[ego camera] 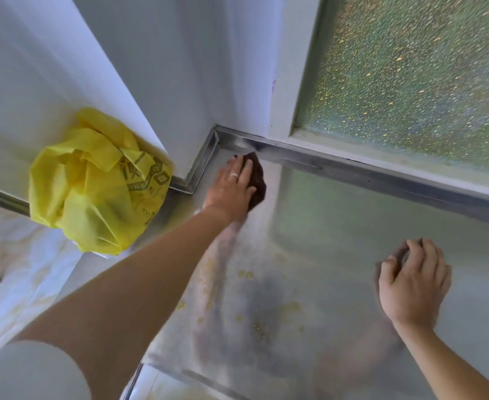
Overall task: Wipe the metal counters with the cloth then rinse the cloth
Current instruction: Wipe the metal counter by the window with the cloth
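Clearly, the wiping step is in hand and the rinse has not been reached. The dark brown cloth [257, 180] is pressed flat onto the metal counter [338, 255] by the left hand [231, 189], whose fingers are laid straight over it, a ring being worn on one. The cloth is set close to the inner corner of the counter, just short of the raised metal upstand [382, 174] that runs along the back edge. The right hand [413, 287] is rested nearer the front of the counter, well apart from the cloth; its fingers are loosely bent with the tips on the steel, and nothing appears to be held.

Yellowish specks and smears [246, 274] are left on the steel between the cloth and the front edge, so more passes are judged to be needed there, with the cloth drawn back from the corner.

A frosted window [410, 67] is set above the upstand, and white wall panels [179, 67] meet at the corner. A crumpled yellow plastic bag [93, 183] is seen left of the counter's corner, against the wall. No sink or tap is visible.
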Demonstrator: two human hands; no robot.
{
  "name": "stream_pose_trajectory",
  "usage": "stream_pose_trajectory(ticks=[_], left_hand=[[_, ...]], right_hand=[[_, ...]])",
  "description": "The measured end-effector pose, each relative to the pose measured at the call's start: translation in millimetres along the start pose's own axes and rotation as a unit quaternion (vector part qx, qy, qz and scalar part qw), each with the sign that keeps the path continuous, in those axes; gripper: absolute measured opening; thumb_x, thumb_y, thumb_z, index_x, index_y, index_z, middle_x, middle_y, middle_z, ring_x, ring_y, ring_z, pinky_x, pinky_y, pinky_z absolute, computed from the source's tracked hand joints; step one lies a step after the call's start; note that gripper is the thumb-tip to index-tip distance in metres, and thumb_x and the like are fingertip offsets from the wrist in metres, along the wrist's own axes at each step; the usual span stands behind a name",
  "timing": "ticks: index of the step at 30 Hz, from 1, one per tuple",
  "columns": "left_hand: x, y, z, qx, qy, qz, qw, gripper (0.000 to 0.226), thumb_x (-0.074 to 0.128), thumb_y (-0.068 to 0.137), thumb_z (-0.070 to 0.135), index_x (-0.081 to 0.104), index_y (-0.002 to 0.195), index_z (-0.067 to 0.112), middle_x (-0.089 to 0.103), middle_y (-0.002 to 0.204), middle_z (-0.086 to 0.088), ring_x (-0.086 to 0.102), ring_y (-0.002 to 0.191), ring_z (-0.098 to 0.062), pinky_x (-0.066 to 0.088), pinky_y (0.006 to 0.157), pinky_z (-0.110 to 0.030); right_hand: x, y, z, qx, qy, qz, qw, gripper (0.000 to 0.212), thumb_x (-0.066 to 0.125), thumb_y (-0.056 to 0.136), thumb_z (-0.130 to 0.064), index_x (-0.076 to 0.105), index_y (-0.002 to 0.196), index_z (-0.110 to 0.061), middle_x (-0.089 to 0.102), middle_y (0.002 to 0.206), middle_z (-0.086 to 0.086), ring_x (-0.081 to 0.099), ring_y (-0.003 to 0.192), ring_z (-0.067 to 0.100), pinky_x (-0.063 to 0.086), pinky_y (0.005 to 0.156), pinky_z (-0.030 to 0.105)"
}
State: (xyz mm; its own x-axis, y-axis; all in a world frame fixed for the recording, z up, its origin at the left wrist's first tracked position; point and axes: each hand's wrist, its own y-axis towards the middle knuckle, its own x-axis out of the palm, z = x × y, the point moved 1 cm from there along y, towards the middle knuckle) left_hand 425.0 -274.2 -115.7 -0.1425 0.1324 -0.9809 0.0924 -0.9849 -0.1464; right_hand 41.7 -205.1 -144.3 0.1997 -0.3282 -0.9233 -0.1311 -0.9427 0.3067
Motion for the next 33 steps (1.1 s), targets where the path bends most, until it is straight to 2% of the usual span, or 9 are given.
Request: stream_pose_trajectory(ticks=[3,6,8,10,13,19,24,28,33], left_hand=[[-2.0,6.8,-19.4,-0.034,-0.017,-0.001,0.999,0.064,0.031,0.108,0.038,0.005,0.162,0.016,0.003,0.17,-0.01,-0.003,0.157,-0.027,0.006,0.127,-0.043],[-0.9,1.5,-7.4,-0.065,-0.053,0.011,0.996,0.059,0.033,0.107,0.033,0.015,0.161,0.018,0.007,0.17,-0.007,-0.002,0.157,-0.026,0.01,0.127,-0.046],[5.7,-11.6,19.5,-0.025,-0.068,0.026,0.997,0.057,0.037,0.105,0.03,0.024,0.159,0.016,0.014,0.169,-0.009,0.002,0.156,-0.028,0.008,0.127,-0.047],[17.6,-40.3,56.2,0.053,-0.09,0.022,0.994,0.057,0.042,0.102,0.031,0.031,0.157,0.016,0.02,0.167,-0.009,0.006,0.156,-0.028,0.009,0.127,-0.047],[35.3,-89.2,107.7,0.14,-0.107,0.015,0.984,0.059,0.046,0.097,0.033,0.039,0.154,0.016,0.026,0.166,-0.008,0.013,0.155,-0.029,0.014,0.127,-0.045],[46.0,-162.0,139.9,0.186,-0.035,-0.013,0.982,0.06,0.038,0.1,0.039,0.038,0.154,0.014,0.026,0.165,-0.016,0.014,0.155,-0.032,0.016,0.126,-0.048],[38.3,-190.3,120.9,0.156,0.039,-0.033,0.986,0.064,0.025,0.099,0.048,0.038,0.154,0.017,0.033,0.161,-0.019,0.024,0.152,-0.035,0.016,0.126,-0.051],[38.9,-185.5,107.5,0.122,0.049,-0.025,0.991,0.064,0.027,0.105,0.046,0.021,0.16,0.016,0.016,0.167,-0.019,0.01,0.156,-0.034,0.008,0.127,-0.049],[32.5,-139.6,63.8,0.056,0.024,0.009,0.998,0.065,0.031,0.106,0.044,0.015,0.161,0.015,0.013,0.168,-0.018,0.008,0.156,-0.033,0.01,0.126,-0.05]], right_hand=[[0.5,1.2,0.1,-0.002,0.005,0.005,1.0,0.047,0.045,0.092,-0.024,0.05,0.134,-0.001,0.047,0.148,0.026,0.039,0.141,0.044,0.024,0.119,0.057],[2.4,2.1,-0.2,-0.007,-0.008,0.006,1.0,0.044,0.048,0.094,-0.021,0.05,0.133,-0.001,0.047,0.148,0.026,0.039,0.141,0.045,0.024,0.118,0.057],[4.2,2.4,0.6,0.0,-0.021,0.001,1.0,0.039,0.052,0.096,-0.017,0.051,0.132,-0.001,0.047,0.147,0.025,0.039,0.14,0.044,0.025,0.118,0.058],[4.8,2.1,1.0,0.0,-0.031,-0.001,1.0,0.037,0.054,0.096,-0.016,0.051,0.13,-0.001,0.048,0.146,0.024,0.041,0.139,0.044,0.028,0.116,0.058],[4.8,1.2,3.7,0.002,-0.035,-0.021,0.999,0.038,0.05,0.097,-0.02,0.051,0.131,-0.002,0.047,0.148,0.024,0.039,0.14,0.044,0.028,0.116,0.058],[-8.3,-13.4,-1.9,0.005,-0.007,-0.059,0.998,0.041,0.042,0.101,-0.023,0.051,0.136,-0.003,0.044,0.154,0.024,0.036,0.145,0.044,0.029,0.115,0.062],[-41.4,-91.5,-37.2,-0.026,0.006,-0.09,0.996,0.037,0.052,0.1,-0.021,0.058,0.136,-0.014,0.046,0.153,0.018,0.041,0.144,0.039,0.027,0.116,0.06],[-35.6,-120.5,-48.6,-0.016,-0.007,-0.133,0.991,0.053,0.041,0.102,-0.03,0.046,0.153,-0.017,0.035,0.164,0.015,0.029,0.154,0.036,0.02,0.121,0.059],[-27.7,-120.3,-49.1,-0.015,-0.033,-0.125,0.991,0.056,0.031,0.104,-0.033,0.038,0.158,-0.019,0.03,0.167,0.014,0.023,0.156,0.034,0.017,0.125,0.057]])
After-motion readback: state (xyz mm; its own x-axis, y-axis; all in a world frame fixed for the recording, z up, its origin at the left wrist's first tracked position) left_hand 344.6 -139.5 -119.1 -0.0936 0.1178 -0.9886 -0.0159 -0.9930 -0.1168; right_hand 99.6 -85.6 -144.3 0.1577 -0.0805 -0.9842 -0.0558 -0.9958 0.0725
